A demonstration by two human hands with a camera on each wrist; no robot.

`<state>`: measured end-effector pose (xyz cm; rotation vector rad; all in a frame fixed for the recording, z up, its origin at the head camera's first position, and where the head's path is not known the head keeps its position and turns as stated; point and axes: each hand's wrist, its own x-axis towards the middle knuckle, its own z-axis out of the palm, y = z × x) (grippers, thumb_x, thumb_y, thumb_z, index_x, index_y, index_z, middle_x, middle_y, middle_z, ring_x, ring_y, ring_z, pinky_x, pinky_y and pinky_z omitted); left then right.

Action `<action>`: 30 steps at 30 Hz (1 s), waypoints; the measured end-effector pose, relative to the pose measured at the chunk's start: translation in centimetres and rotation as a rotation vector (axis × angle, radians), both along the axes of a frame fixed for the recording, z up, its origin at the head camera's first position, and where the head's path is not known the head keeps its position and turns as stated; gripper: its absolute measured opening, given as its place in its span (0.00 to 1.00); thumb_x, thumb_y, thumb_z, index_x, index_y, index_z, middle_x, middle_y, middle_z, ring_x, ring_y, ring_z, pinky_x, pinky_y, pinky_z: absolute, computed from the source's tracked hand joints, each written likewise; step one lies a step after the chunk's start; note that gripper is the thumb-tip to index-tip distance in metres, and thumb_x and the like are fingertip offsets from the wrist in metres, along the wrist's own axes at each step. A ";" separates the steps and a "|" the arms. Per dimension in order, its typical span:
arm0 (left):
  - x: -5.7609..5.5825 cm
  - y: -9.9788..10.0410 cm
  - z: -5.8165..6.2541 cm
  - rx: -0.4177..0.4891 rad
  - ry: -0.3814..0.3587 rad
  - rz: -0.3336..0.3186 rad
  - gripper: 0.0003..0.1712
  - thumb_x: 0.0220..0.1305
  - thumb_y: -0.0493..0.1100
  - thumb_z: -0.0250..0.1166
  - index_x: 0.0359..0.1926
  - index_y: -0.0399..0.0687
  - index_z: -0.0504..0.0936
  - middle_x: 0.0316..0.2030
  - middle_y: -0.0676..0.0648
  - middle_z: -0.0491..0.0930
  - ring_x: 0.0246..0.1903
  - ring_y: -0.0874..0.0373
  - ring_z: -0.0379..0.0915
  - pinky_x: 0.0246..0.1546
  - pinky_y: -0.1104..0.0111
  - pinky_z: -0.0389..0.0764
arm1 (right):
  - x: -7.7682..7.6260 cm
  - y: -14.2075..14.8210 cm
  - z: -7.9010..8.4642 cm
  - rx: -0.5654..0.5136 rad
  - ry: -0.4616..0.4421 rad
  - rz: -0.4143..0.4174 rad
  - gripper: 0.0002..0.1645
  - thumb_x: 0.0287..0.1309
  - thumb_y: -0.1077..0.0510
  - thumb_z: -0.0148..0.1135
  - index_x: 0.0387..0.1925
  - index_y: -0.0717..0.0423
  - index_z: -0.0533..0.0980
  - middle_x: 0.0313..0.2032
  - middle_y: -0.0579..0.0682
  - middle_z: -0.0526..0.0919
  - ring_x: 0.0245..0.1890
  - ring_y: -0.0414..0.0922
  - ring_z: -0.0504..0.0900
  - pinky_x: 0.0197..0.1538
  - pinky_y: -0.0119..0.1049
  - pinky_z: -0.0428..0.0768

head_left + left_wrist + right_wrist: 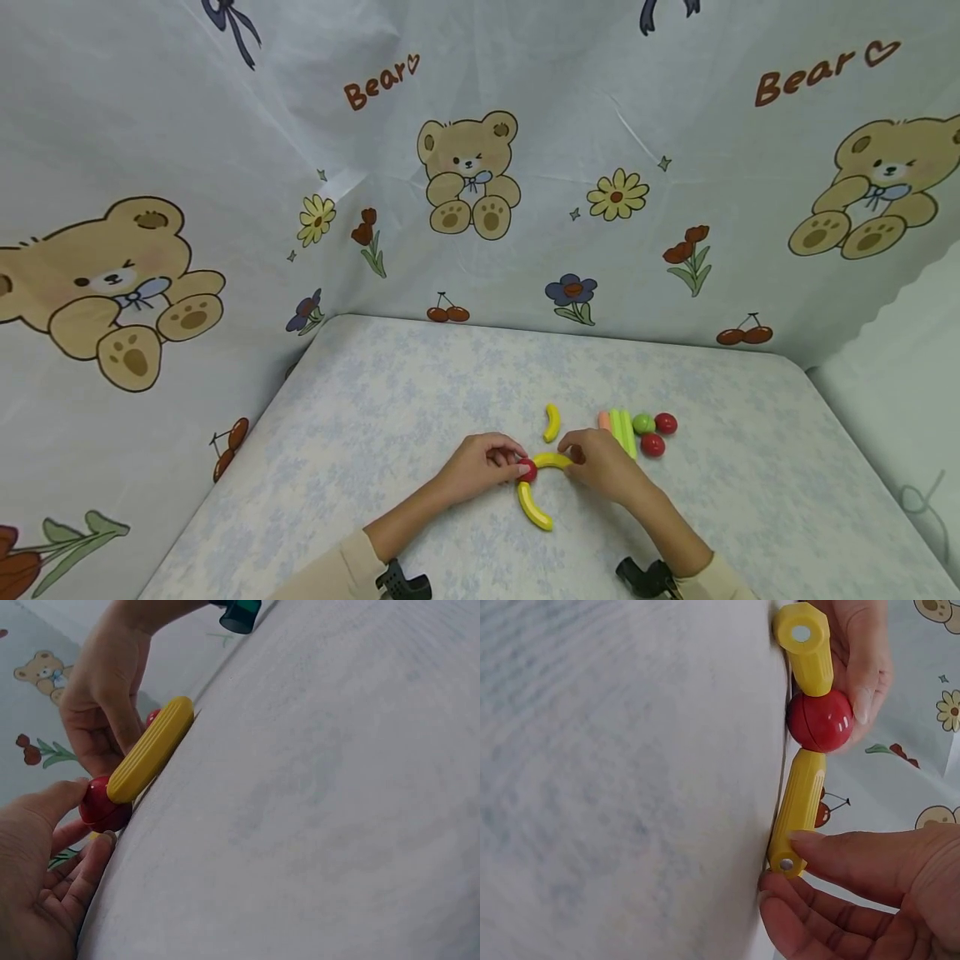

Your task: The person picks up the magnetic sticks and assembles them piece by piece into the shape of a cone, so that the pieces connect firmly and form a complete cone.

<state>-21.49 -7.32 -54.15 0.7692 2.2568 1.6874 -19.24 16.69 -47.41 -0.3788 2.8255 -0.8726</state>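
My left hand pinches a glossy red ball between thumb and fingers on the table. The far end of a curved yellow rod is pinched by my right hand, while its other end meets the ball. A second curved yellow rod runs from the ball toward the table's near side, touching it. In the right wrist view, silvery discs show in the free ends of the held rod and the other rod. From the left wrist, one ribbed rod hides part of the right hand.
Another curved yellow rod lies just beyond the hands. Right of it sit light green sticks, a salmon stick, a green ball and two red balls. A bear-printed curtain hangs behind the table.
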 end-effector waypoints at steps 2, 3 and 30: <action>0.1 -0.1 0.1 0.006 -0.004 -0.004 0.12 0.63 0.47 0.74 0.46 0.49 0.88 0.32 0.54 0.83 0.26 0.63 0.79 0.27 0.70 0.82 | 0.0 0.0 -0.2 -0.006 0.018 0.011 0.13 0.50 0.70 0.75 0.38 0.57 0.85 0.27 0.44 0.79 0.27 0.41 0.73 0.32 0.34 0.77; 0.1 -0.1 0.1 0.006 -0.006 -0.006 0.13 0.63 0.47 0.74 0.46 0.49 0.88 0.32 0.54 0.83 0.27 0.63 0.79 0.27 0.70 0.81 | 0.0 0.1 -0.2 -0.010 0.026 0.017 0.13 0.51 0.70 0.75 0.38 0.57 0.85 0.27 0.44 0.79 0.27 0.41 0.73 0.32 0.33 0.77; 0.1 0.1 0.1 -0.051 -0.033 0.030 0.03 0.68 0.46 0.69 0.39 0.53 0.86 0.28 0.53 0.84 0.26 0.60 0.80 0.27 0.70 0.81 | -1.3 4.1 2.3 -0.101 0.123 -0.010 0.12 0.62 0.60 0.70 0.47 0.60 0.84 0.35 0.46 0.85 0.33 0.43 0.82 0.31 0.32 0.81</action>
